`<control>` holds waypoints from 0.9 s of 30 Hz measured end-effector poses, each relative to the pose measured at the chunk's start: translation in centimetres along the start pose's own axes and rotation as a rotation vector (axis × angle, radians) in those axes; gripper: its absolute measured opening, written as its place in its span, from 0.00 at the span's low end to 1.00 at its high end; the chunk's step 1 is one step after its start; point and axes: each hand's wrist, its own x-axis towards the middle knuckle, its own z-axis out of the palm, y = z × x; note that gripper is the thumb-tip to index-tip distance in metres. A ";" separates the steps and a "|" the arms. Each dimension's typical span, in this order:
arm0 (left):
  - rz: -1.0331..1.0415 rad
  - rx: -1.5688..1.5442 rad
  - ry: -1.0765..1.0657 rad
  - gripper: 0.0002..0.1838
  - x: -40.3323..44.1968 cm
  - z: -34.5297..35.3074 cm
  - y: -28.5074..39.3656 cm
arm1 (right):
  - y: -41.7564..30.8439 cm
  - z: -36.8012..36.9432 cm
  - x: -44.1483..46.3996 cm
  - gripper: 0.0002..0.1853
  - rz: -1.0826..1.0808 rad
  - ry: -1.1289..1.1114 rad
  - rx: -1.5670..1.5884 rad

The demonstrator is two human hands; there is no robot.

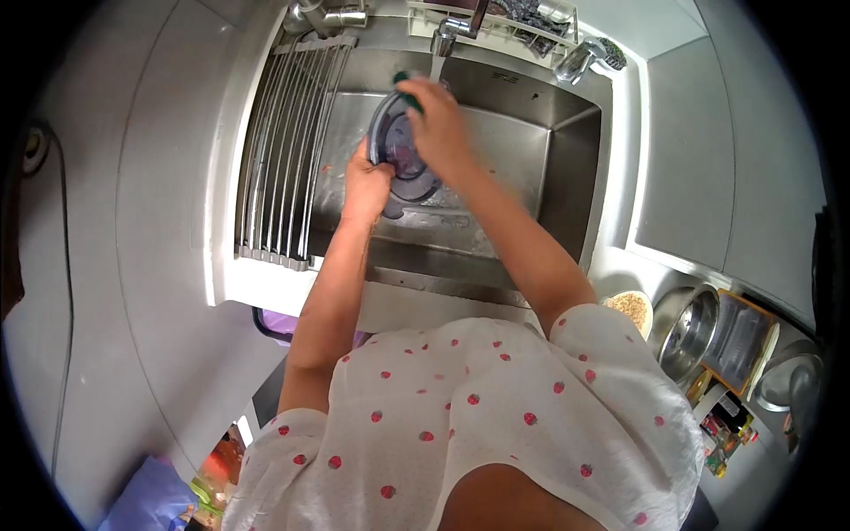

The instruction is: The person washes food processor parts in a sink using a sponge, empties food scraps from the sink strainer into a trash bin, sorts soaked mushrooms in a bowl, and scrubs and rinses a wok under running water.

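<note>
In the head view, my left hand [367, 186] grips the lower left rim of a round, greyish see-through lid [403, 159], with the thumb on its top face. The lid is tilted above the basin of a steel sink [509, 146]. My right hand [436, 128] is slightly blurred and closed around a dark green scouring pad [410, 99] at the lid's upper edge. Part of the pad is hidden by the fingers. Just above the hands is the metal faucet [444, 40], and water appears to run from its spout.
A roll-up drying rack [288, 150] covers the sink's left side. Behind the sink stand a white caddy [505, 34] and a steel wool scrubber [611, 55]. On the right are a bowl of grains [629, 307], a steel bowl [682, 327] and a clear container [737, 341].
</note>
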 end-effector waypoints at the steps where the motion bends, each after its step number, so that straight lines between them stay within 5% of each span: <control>1: -0.016 0.026 0.002 0.25 0.1 -0.1 -0.3 | -1.9 -0.2 -0.6 0.19 -0.106 -0.091 0.050; 4: -0.067 -0.006 -0.028 0.27 0.2 -0.6 -0.4 | -1.3 0.2 -0.2 0.19 -0.252 -0.168 0.113; 8: -0.051 -0.132 0.001 0.31 -0.5 -1.1 -0.4 | 2.9 -0.9 1.2 0.18 -0.079 -0.042 -0.123; 10: -0.069 -0.219 -0.060 0.33 -0.6 -1.8 -0.9 | 3.1 -1.9 0.7 0.18 -0.109 -0.091 -0.034; 11: -0.083 -0.226 0.081 0.33 -0.5 -1.8 -1.7 | 3.8 -2.3 0.0 0.18 -0.105 -0.094 -0.036; 14: 0.041 -0.423 0.072 0.35 0.0 -2.8 -0.5 | 5.2 -3.3 -0.9 0.19 0.121 -0.317 -0.077; 18: 0.055 -0.349 0.009 0.36 0.3 -2.4 -0.2 | 3.0 -3.0 0.8 0.17 0.069 -0.069 -0.013; 20: 0.052 -0.335 -0.001 0.36 0.5 -2.4 -0.2 | 2.9 -2.3 1.6 0.19 -0.022 -0.138 -0.125; 22: 0.108 -0.448 0.090 0.37 0.7 -3.0 0.7 | 2.4 -2.5 0.4 0.18 0.112 -0.234 -0.226; 27: 0.189 -0.503 0.113 0.39 2.0 -4.8 0.7 | 1.9 -3.3 -4.5 0.19 0.223 -0.362 0.042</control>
